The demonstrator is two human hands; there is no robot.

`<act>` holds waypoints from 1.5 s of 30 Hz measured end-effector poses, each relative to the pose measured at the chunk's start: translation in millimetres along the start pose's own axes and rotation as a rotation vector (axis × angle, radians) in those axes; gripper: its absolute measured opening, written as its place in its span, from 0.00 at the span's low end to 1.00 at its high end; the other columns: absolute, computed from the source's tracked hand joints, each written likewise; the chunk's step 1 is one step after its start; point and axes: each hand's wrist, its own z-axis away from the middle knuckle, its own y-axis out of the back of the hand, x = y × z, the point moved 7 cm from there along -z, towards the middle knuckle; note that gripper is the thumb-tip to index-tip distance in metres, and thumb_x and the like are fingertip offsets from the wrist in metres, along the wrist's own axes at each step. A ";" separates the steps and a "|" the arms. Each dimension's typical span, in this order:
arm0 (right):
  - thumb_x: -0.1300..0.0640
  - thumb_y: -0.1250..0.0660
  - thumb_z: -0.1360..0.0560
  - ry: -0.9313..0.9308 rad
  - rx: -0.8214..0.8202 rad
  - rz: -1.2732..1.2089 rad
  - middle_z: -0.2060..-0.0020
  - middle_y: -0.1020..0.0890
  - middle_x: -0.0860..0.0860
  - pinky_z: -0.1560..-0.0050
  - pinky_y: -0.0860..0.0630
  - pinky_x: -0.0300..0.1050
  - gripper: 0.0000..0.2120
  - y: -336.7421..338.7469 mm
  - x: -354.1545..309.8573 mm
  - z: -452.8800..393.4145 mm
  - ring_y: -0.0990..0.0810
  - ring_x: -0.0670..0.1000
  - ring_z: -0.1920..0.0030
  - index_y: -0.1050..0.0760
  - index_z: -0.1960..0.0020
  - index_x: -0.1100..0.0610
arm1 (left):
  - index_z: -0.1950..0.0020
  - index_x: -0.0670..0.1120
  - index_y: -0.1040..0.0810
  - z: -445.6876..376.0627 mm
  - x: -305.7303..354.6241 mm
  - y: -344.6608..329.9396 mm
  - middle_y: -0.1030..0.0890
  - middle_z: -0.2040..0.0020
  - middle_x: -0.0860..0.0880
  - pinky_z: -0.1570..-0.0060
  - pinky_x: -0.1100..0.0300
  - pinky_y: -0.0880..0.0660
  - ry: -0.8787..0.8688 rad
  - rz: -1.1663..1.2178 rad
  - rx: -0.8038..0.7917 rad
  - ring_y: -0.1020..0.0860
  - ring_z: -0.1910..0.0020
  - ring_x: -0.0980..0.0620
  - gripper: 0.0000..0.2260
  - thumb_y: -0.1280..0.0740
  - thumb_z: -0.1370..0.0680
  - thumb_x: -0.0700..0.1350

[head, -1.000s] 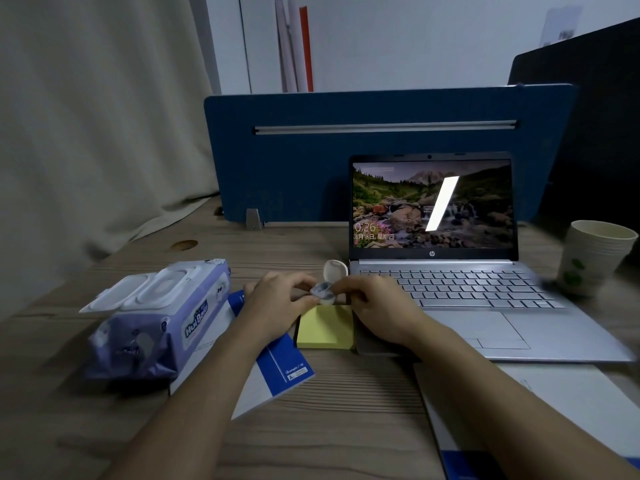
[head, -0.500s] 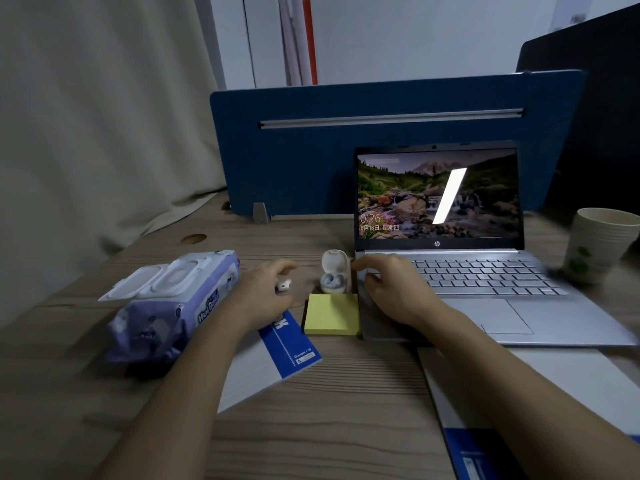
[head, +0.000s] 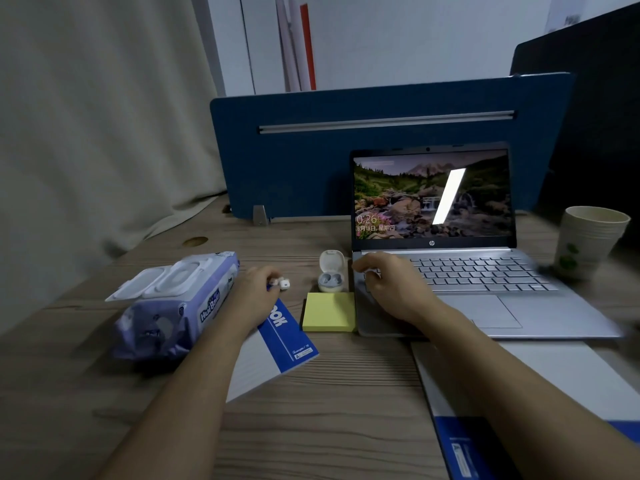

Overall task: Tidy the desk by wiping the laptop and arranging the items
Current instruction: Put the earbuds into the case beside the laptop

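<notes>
An open silver laptop (head: 485, 299) with a lit screen stands right of centre. Just left of it an earbud case (head: 330, 273) stands with its lid up. My left hand (head: 258, 296) pinches a small white earbud (head: 284, 284) at its fingertips, left of the case. On the laptop's left edge lies my right hand (head: 388, 289), palm down with fingers spread and nothing in it. A yellow sticky-note pad (head: 329, 312) lies in front of the case. The wet-wipe pack (head: 173, 303) sits at the left, partly on a blue and white notebook (head: 277, 344).
A stack of paper cups (head: 585, 244) stands to the right of the laptop. A second blue and white notebook (head: 554, 393) lies at the front right under my right forearm. A blue desk divider (head: 381, 140) closes off the back. A curtain hangs at the left.
Both hands held the earbud case together a second ago. It now stands on the desk. My left hand has drawn away leftward with an earbud, and the right hand moved onto the laptop.
</notes>
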 end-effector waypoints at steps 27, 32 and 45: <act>0.65 0.39 0.24 -0.044 0.055 -0.014 0.45 0.17 0.52 0.42 0.23 0.50 0.15 8.1 16.3 -5.6 0.21 0.52 0.43 0.20 0.42 0.55 | 0.47 0.53 0.23 11.0 73.3 -9.9 0.20 0.52 0.55 0.58 0.74 0.27 -0.311 0.263 -0.006 0.21 0.52 0.62 0.09 0.30 0.24 0.42; 0.63 0.39 0.24 -0.042 0.069 0.000 0.44 0.18 0.52 0.43 0.24 0.54 0.14 7.8 17.6 -7.3 0.22 0.53 0.43 0.20 0.42 0.54 | 0.44 0.54 0.23 -1.9 82.9 -20.8 0.21 0.50 0.56 0.57 0.70 0.28 -0.298 0.190 -0.061 0.23 0.51 0.63 0.10 0.32 0.22 0.42; 0.62 0.38 0.23 -0.053 0.051 0.079 0.44 0.20 0.52 0.43 0.24 0.57 0.14 1.9 23.8 -10.6 0.23 0.55 0.42 0.22 0.40 0.53 | 0.42 0.52 0.21 -7.4 88.0 -32.2 0.21 0.46 0.53 0.51 0.68 0.29 -0.373 0.071 -0.085 0.24 0.49 0.59 0.10 0.33 0.22 0.42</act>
